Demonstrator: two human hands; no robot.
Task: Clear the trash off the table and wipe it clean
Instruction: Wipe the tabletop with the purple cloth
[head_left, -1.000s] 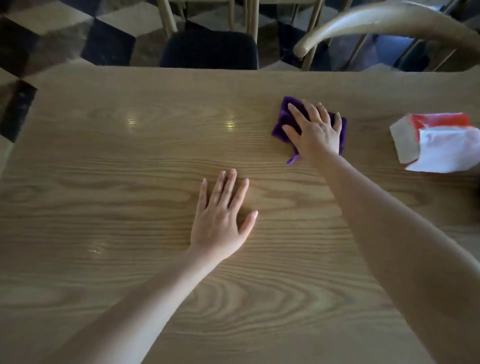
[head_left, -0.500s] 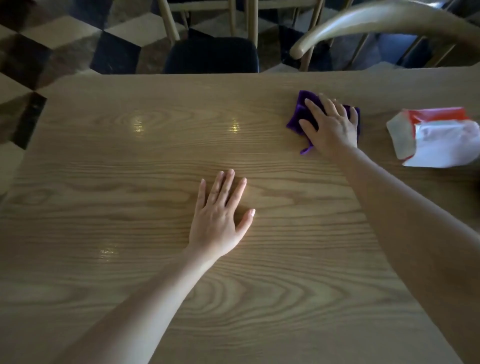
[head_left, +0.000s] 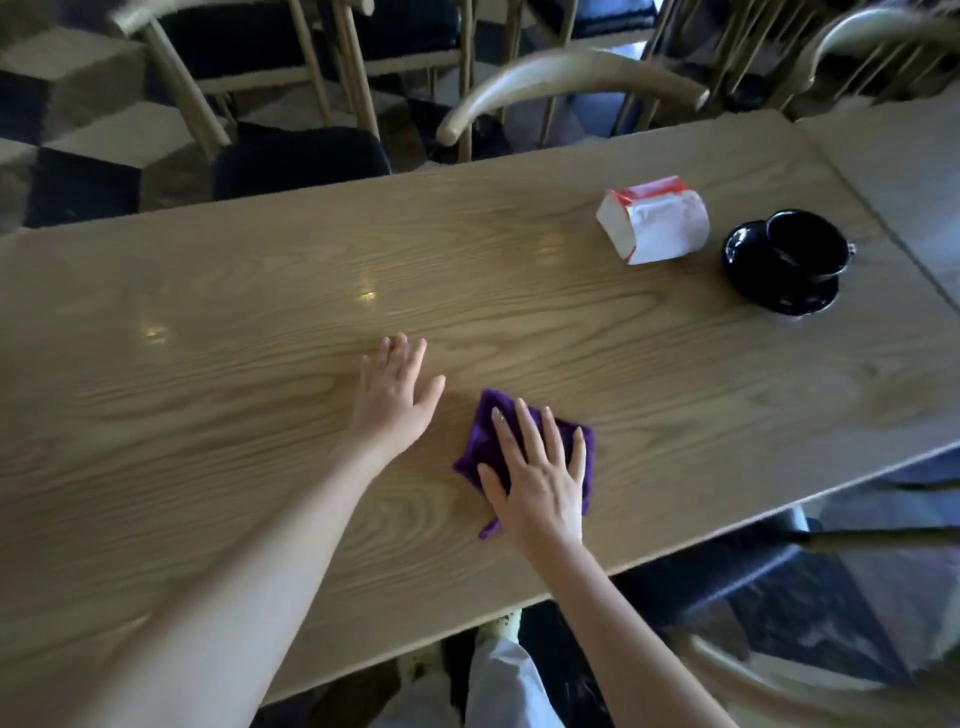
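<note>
since a second ago the right hand (head_left: 537, 480) slid the purple cloth (head_left: 485, 441) down to mid frame, fingers spread flat on it. left hand (head_left: 397, 392) lay flat, fingers together. wiping was on; next, probably the table (head_left: 208, 322) by the white carton (head_left: 652, 221) upper right. whether the black cup (head_left: 805, 244) on its saucer (head_left: 748, 280) held anything, i couldn't tell.

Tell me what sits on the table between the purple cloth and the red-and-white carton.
Nothing: in the head view, only bare tabletop lies between the purple cloth under the right hand and the red-and-white carton.
</note>
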